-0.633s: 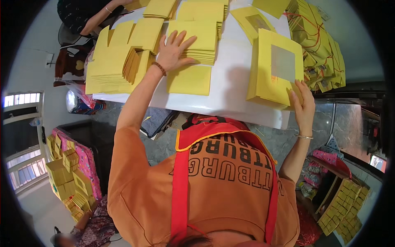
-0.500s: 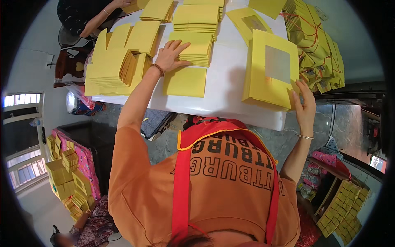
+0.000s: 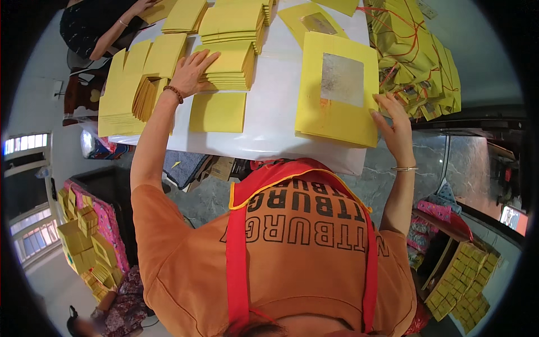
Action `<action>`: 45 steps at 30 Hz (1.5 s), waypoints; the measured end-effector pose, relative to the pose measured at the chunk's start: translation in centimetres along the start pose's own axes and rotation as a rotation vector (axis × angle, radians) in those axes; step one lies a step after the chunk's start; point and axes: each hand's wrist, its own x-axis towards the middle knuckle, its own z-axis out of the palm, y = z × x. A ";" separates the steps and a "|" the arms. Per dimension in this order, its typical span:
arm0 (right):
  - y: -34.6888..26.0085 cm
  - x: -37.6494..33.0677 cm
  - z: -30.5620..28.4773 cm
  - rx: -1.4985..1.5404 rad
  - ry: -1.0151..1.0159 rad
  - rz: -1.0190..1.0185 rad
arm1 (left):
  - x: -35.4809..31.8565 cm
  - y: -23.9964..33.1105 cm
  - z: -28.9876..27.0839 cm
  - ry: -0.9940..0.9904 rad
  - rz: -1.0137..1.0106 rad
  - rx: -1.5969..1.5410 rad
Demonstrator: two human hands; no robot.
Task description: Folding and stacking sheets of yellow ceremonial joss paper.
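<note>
My left hand (image 3: 192,73), a beaded bracelet at its wrist, rests with spread fingers on the left edge of a stack of folded yellow paper pieces (image 3: 229,59). Just below that stack lies a single flat yellow piece (image 3: 218,114). To the right sits a pile of larger yellow paper envelopes (image 3: 311,106), the top one showing a grey rectangular window (image 3: 342,80). At this pile's right edge is my right hand (image 3: 394,121), fingers outstretched; its fingertips are at the paper edge, and I cannot tell how firmly they touch.
More yellow stacks (image 3: 126,106) cover the white table (image 3: 275,101) at left and back. Bundles tied with red string (image 3: 418,62) stand beyond its right side. A co-worker's arm (image 3: 112,36) is at the far left. Yellow bundles (image 3: 463,281) fill a rack at lower right.
The whole view has shifted, so the table appears further left. The top large envelope now looks more squared with its pile. My right hand moved slightly up along its edge; my left stays on its stack.
</note>
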 end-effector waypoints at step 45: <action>-0.9 -2.4 4.9 1.016 0.185 0.125 | 0.2 24.6 -4.2 0.251 0.191 -0.765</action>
